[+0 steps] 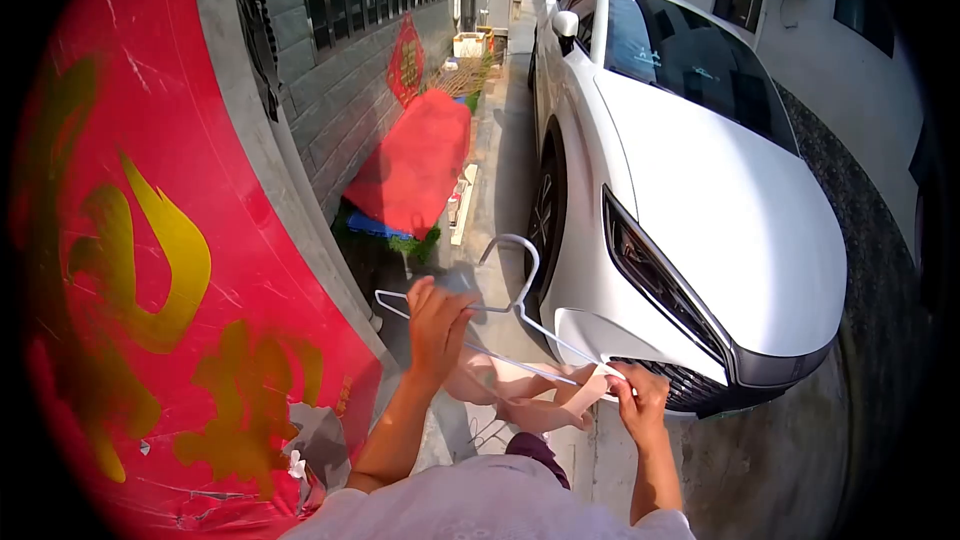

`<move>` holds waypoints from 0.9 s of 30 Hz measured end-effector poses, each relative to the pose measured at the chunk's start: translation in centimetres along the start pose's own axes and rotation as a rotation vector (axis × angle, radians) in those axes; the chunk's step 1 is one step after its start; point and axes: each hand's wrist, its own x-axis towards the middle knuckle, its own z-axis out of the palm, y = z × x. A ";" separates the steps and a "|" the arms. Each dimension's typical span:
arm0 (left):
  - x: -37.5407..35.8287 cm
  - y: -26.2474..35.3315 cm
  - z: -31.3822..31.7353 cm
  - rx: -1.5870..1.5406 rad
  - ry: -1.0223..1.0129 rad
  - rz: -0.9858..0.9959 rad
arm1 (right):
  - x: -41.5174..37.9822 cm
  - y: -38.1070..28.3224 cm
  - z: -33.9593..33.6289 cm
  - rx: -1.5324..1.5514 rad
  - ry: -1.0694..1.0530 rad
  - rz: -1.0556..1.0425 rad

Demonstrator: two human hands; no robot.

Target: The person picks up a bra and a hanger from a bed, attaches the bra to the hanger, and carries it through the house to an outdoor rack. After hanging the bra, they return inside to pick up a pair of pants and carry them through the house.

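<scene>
A white clothes hanger (528, 285) is held up in front of the person's body, its hook pointing up. My left hand (437, 325) is closed round the hanger's left part. At the hanger's right end, my right hand (638, 390) pinches the frame together with a strap of a pale pink garment. The pink garment (520, 390) hangs below the hanger between both hands, its lower part bunched.
A white car (700, 180) stands close on the right. On the left is a red panel (250, 270) with yellow characters. Ahead, a red cloth (415, 165) covers something by the grey brick wall (350, 90). A narrow concrete path (508, 120) runs between wall and car.
</scene>
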 end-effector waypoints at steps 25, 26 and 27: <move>0.0 -19.7 13.3 0.180 0.321 -1.039 | 72.5 16.1 21.0 0.253 0.263 -0.350; 0.8 -20.1 13.6 0.185 0.337 -1.038 | 75.0 15.4 21.3 0.175 0.246 -0.262; 0.8 -20.2 14.0 0.171 0.310 -1.059 | 76.7 15.2 22.1 0.166 0.251 -0.272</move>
